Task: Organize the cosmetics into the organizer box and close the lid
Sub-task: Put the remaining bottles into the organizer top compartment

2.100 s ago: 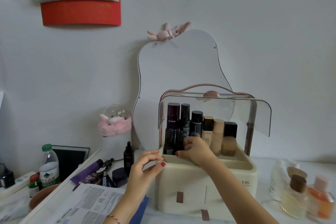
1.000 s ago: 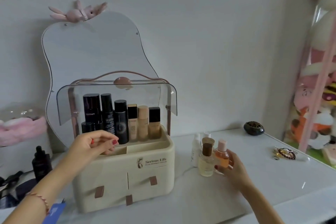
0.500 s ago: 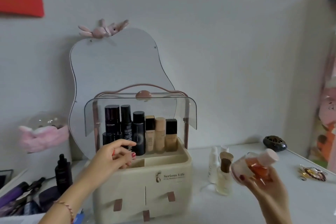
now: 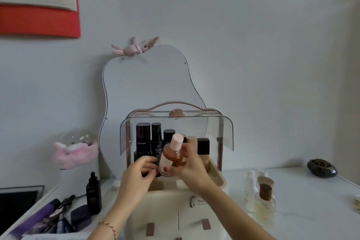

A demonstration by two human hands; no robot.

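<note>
The right hand (image 4: 188, 169) grips the orange bottle (image 4: 172, 157) round its body, tilted with its pink cap up and left, just above the near slot of the box (image 4: 194, 212). The left hand (image 4: 139, 173) has its fingers curled against the dark bottles (image 4: 149, 142) at the left; whether it pinches one I cannot tell. To do this well, I would right the bottle before lowering it, keep it below the raised lid (image 4: 226, 134), and hold the dark bottles steady so none topple.
</note>
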